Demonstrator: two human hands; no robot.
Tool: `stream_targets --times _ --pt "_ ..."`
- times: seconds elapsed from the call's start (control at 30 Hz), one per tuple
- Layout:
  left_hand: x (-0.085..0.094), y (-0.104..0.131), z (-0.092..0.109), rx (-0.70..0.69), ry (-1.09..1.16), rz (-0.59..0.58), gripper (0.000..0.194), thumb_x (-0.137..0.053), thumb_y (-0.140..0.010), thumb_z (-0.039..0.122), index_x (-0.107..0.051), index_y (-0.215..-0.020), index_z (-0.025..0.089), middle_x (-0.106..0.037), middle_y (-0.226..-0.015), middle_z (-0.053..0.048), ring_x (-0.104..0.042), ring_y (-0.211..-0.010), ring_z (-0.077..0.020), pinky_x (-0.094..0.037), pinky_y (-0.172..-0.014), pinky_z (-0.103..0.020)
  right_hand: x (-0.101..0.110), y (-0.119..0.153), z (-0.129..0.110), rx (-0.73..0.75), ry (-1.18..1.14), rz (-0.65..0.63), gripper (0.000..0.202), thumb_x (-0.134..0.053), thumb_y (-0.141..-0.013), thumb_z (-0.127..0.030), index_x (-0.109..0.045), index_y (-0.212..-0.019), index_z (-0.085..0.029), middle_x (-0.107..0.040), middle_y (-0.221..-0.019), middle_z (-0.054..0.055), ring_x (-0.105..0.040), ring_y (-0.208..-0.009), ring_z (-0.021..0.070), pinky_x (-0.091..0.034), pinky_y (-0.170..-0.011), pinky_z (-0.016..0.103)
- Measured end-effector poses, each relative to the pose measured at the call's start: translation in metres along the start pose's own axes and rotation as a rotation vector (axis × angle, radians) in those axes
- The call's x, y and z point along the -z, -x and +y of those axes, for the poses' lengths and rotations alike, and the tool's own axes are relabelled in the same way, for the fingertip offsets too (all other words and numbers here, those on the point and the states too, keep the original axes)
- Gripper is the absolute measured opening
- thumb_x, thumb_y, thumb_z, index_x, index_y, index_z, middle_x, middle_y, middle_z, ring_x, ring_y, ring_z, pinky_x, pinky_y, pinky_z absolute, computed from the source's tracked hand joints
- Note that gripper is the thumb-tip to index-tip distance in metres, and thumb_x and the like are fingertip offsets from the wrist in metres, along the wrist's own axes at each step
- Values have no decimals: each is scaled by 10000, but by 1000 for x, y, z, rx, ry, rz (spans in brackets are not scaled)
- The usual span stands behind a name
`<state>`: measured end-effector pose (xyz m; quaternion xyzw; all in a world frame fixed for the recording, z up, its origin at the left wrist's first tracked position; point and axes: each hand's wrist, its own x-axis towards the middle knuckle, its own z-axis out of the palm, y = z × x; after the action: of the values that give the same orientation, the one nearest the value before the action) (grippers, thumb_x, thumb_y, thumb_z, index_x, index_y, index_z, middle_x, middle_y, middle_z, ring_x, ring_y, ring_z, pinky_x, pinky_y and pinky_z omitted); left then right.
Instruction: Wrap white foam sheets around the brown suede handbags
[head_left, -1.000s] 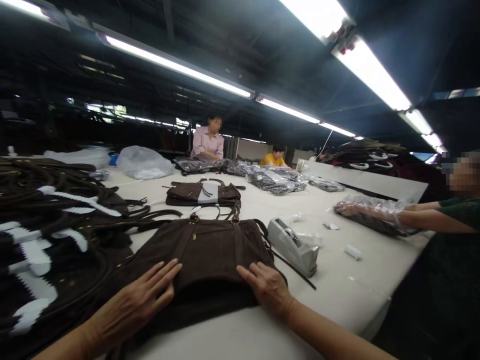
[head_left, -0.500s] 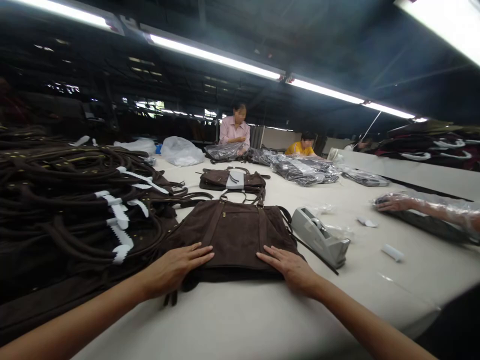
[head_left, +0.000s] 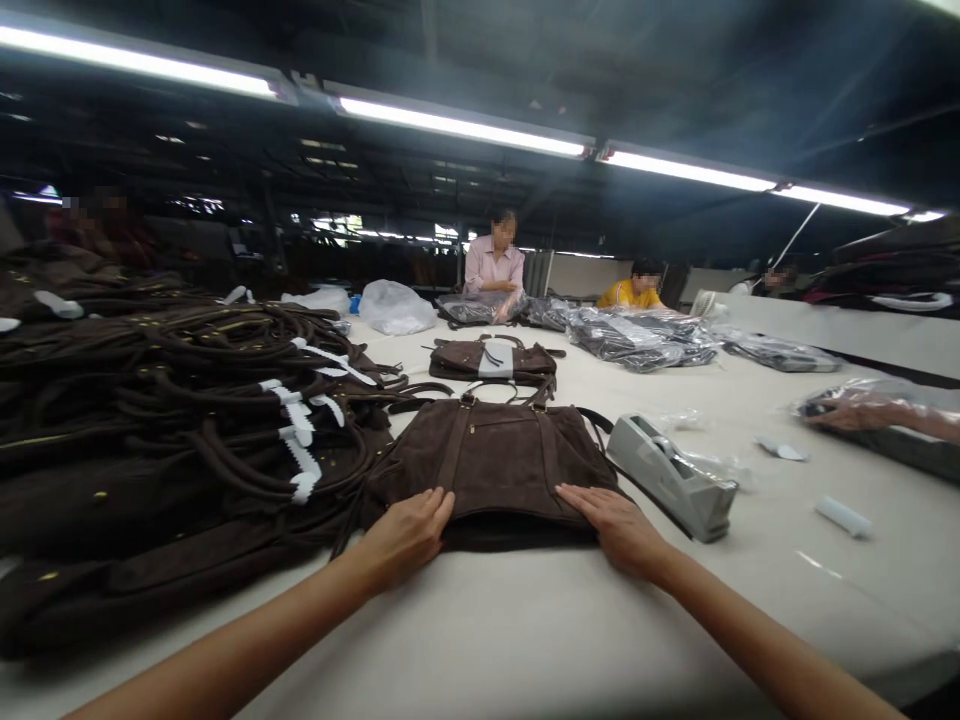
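Observation:
A dark brown handbag point(head_left: 502, 465) lies flat on the white table in front of me, its handles pointing away. At its near left corner, my left hand point(head_left: 412, 530) is closed on the edge, fingers bunched together. My right hand point(head_left: 619, 525) holds the near right corner, fingers over the top and thumb hidden. A dark gap shows along the bag's near edge between my hands. Just right of the bag stands a grey tape dispenser point(head_left: 671, 480). Beyond it lies another brown bag point(head_left: 457, 358) with a pale band around it.
Brown bags with white strips are piled at left point(head_left: 187, 450). Plastic-wrapped bags point(head_left: 637, 338) lie farther back, near two people. At right, another person's hand point(head_left: 862, 413) rests in clear plastic. A white roll point(head_left: 844, 517) lies on the table point(head_left: 525, 640).
The view has swung left, so everything sits farther right. My left fingers, flatter before, have drawn together at the bag's corner. The bag's near edge gapes more.

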<state>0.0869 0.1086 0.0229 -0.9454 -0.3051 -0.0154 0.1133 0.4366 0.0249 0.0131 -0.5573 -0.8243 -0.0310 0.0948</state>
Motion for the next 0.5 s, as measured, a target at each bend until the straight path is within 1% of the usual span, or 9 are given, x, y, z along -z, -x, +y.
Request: stream_targets --times 0.07,0.13,0.2,0.3,0.33,0.4,0.43,0.47,0.5 --pt "7 -3 3 -20 -45 6 390 -482 -844 71 -524 -1232 68 -612 -1194 -208 -610 -1108 -264 -535 -891 -361 2 3 -4 15 10 -45 836 -477 -655 -82 -340 -1473 -190 -439 -1461 80 -433 -1326 223 -360 -1108 428" --pt "20 -6 7 -29 -92 24 329 -429 -846 28 -554 -1148 66 -654 -994 -167 -667 -905 -235 -569 -731 -328 1 6 -8 33 39 -4 864 -550 -665 -165 -295 -1491 -186 -443 -1456 98 -444 -1314 259 -379 -1093 452" --pt "35 -5 12 -36 -132 62 319 -394 -862 30 -541 -1142 71 -636 -871 -114 -656 -739 -206 -560 -615 -311 -5 12 -11 39 108 137 844 -573 -725 -212 -250 -1505 -190 -506 -1399 114 -527 -1229 264 -455 -1026 440" --pt "49 8 22 -52 -174 156 370 -335 -911 73 -464 -1258 82 -624 -871 -86 -627 -680 -190 -551 -568 -318 -19 31 -13 103 248 383 742 -505 -858 -218 -182 -1523 -154 -624 -1230 138 -641 -1033 238 -547 -878 360" --pt "50 17 25 -76 -181 229 372 -325 -924 89 -458 -1271 81 -632 -904 -93 -632 -714 -191 -560 -597 -326 -22 39 -13 150 292 430 706 -473 -890 -214 -171 -1525 -143 -648 -1184 138 -655 -992 228 -554 -854 333" --pt "43 39 29 -142 -185 404 358 -333 -939 126 -484 -1261 81 -643 -1016 -118 -644 -886 -215 -575 -769 -383 -23 54 -14 267 370 455 648 -423 -920 -183 -188 -1521 -137 -678 -1125 124 -670 -944 206 -556 -826 282" --pt "37 51 28 -165 -187 478 361 -345 -940 133 -494 -1266 91 -637 -1090 -124 -624 -1005 -234 -543 -893 -432 -20 60 -15 317 408 446 631 -402 -917 -152 -208 -1517 -142 -686 -1113 115 -675 -929 197 -558 -806 262" --pt "31 63 26 -168 -194 515 378 -354 -937 127 -491 -1288 109 -622 -1164 -122 -579 -1121 -253 -472 -1008 -487 -17 63 -18 358 442 431 626 -381 -907 -118 -226 -1513 -149 -693 -1100 109 -680 -908 191 -562 -778 249" --pt "26 73 22 -148 -205 512 408 -358 -931 109 -474 -1321 129 -604 -1220 -116 -522 -1214 -269 -381 -1088 -538 -12 65 -21 392 466 413 632 -361 -894 -89 -237 -1510 -155 -700 -1080 107 -686 -880 189 -567 -743 243"
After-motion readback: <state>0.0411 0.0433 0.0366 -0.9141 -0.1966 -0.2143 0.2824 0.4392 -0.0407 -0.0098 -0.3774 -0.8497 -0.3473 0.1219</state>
